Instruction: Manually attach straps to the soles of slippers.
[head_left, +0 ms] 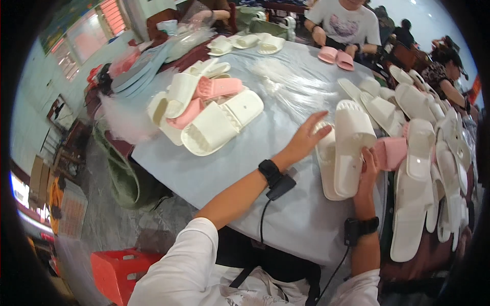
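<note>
Overlapping white slippers, one part-hidden

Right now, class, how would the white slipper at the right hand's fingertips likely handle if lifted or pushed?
The slipper probably bends only a little: its thick sole looks straight beside the right hand. It seems light for its size, looking foam-like. Broad and flattish, it would likely slide on the table rather than roll.

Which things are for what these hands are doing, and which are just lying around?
Probably for the job:
- two white slippers between the left hand and right hand
- pink slipper beside them
- slipper pile across the table
- maybe the clear plastic

Probably just there:
- red stool
- cardboard boxes
</note>
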The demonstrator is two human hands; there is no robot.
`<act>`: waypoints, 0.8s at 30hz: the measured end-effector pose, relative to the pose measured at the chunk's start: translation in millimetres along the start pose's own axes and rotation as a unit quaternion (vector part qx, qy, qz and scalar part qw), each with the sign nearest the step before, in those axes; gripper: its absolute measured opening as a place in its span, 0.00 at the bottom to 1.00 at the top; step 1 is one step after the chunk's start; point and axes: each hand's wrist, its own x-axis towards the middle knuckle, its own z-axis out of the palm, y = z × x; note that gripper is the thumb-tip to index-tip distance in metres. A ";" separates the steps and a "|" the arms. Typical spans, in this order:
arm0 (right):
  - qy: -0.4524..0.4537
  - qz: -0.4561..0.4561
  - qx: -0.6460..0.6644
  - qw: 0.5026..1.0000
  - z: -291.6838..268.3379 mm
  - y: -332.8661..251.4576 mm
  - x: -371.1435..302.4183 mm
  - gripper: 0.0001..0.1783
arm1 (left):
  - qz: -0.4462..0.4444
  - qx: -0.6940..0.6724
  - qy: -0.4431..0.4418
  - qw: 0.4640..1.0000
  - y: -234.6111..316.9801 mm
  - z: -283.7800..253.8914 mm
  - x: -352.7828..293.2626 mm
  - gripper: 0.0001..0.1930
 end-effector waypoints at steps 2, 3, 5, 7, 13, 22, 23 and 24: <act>0.019 -0.008 0.018 1.000 4.5 5.8 4.5 0.18 | 0.076 0.172 0.044 0.981 -2.9 -10.0 -0.2 0.30; 0.029 -0.016 0.041 0.999 6.4 6.2 5.7 0.19 | 0.071 0.164 0.037 0.983 -5.2 -12.0 0.3 0.30; 0.032 -0.025 0.033 0.999 15.8 -2.0 5.3 0.20 | 0.108 0.253 0.101 0.956 -4.4 -18.0 -1.1 0.32; 0.035 -0.036 0.026 0.998 12.2 -7.6 6.3 0.21 | 0.121 0.258 0.106 0.952 -1.8 -16.4 -0.4 0.33; -0.003 -0.010 0.066 0.998 6.1 -8.3 6.9 0.24 | 0.154 0.351 0.136 0.914 15.7 -3.6 -9.4 0.35; 0.004 -0.036 0.072 0.997 11.0 -8.6 3.7 0.24 | 0.167 0.323 0.095 0.927 12.5 -15.9 -5.5 0.34; 0.008 -0.035 0.085 0.996 16.1 -11.7 1.2 0.22 | 0.178 0.322 0.066 0.927 12.6 -20.0 -4.4 0.34; 0.013 -0.033 0.098 0.995 19.1 -13.8 -0.3 0.20 | 0.188 0.321 0.037 0.927 12.1 -23.2 -4.4 0.34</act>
